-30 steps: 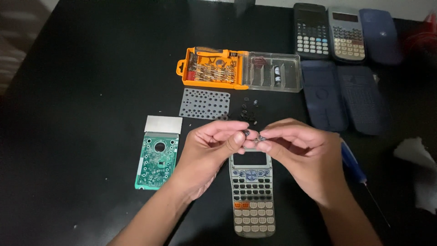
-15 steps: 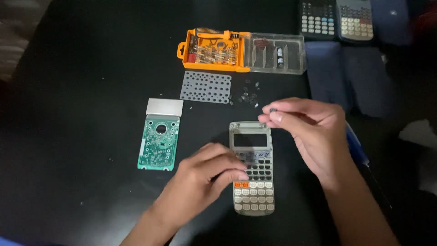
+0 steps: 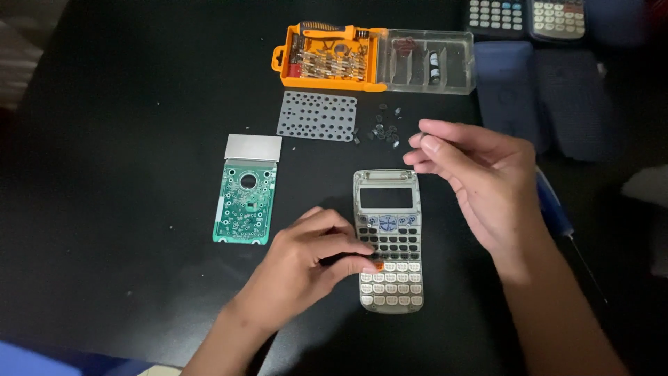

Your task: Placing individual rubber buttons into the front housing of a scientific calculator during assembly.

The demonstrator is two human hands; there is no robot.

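A grey calculator front shell (image 3: 388, 209) lies face up in the middle of the black table. My left hand (image 3: 306, 268) rests on its left side, fingertips bunched over the keypad by an orange key; whether they hold anything is hidden. My right hand (image 3: 487, 184) hovers to the right of the shell's top end, with thumb and forefinger pinched on a small dark key. A loose pile of small dark keys (image 3: 383, 129) lies just left of those fingertips.
A green circuit board (image 3: 245, 209) with its silver display (image 3: 253, 147) lies to the left. A grey perforated key mat (image 3: 318, 115) and an orange bit case (image 3: 327, 59) with a clear lid (image 3: 431, 64) lie behind. A blue screwdriver (image 3: 557, 209), dark covers (image 3: 577, 104) and two calculators (image 3: 495, 14) are at the right.
The hands, joined above the shell one second ago, have parted. My left hand dropped onto the keypad. My right hand drew back to the right, towards the pile of keys.
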